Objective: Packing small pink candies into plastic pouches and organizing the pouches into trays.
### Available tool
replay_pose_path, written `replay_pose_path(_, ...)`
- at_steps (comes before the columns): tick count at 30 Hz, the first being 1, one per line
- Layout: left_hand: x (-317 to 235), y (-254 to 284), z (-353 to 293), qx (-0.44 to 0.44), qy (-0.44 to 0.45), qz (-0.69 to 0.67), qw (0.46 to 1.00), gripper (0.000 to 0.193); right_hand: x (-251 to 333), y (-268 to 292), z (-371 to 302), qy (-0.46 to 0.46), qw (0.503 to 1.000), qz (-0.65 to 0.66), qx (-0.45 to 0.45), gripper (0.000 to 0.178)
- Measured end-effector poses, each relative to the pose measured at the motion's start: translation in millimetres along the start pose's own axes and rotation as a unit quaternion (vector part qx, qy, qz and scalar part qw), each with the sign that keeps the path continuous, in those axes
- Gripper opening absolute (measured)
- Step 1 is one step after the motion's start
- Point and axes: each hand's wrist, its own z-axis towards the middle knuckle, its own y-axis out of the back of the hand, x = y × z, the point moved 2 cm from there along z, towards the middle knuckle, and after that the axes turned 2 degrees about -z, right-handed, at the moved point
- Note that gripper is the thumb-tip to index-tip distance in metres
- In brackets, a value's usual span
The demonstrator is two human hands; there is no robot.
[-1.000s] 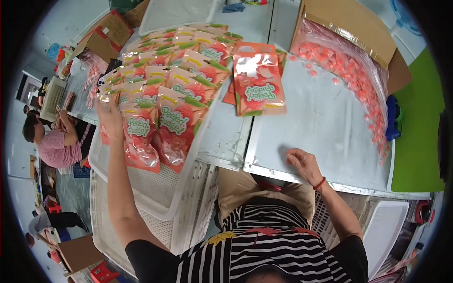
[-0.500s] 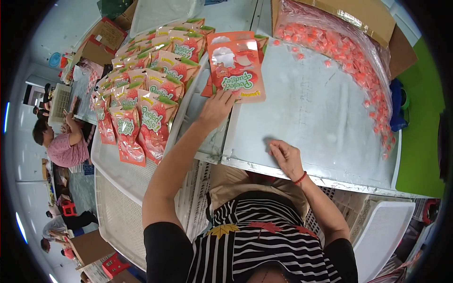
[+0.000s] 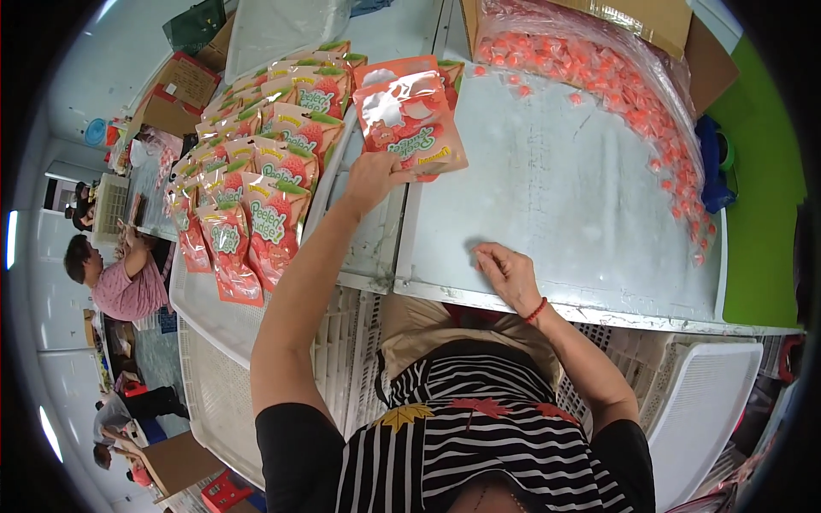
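Note:
My left hand (image 3: 373, 181) pinches the near edge of a flat red candy pouch (image 3: 409, 124), which is tilted on top of other pouches at the seam between the two tabletops. The hand partly covers the pouch's near corner. Resting at the front edge of the metal tabletop, my right hand (image 3: 510, 275) has loosely bent fingers, thumb and forefinger apart, with nothing in them. Left of my left arm, many filled red candy pouches (image 3: 278, 214) with green corners stand in rows on a white tray (image 3: 205, 312).
Loose wrapped red candies (image 3: 599, 77) spill from a plastic-lined cardboard box (image 3: 633, 19) along the far right. A blue tape dispenser (image 3: 717, 167) stands beside a green surface (image 3: 761, 205). White crates (image 3: 701, 410) stack below the table. Other people (image 3: 128, 274) work at far left.
My left hand has closed on the pouch's near edge, and the pouch has tilted and shifted slightly. My right hand stays near the table edge, its fingers a little more spread. The view has turned slightly.

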Motion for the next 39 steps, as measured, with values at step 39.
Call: replay_pose_path(39, -116, -19, -50, -0.246, -0.216, 0.051, 0.944, 0.028, 39, 7, 82, -0.226, 0.77, 0.59, 0.089, 0.032)
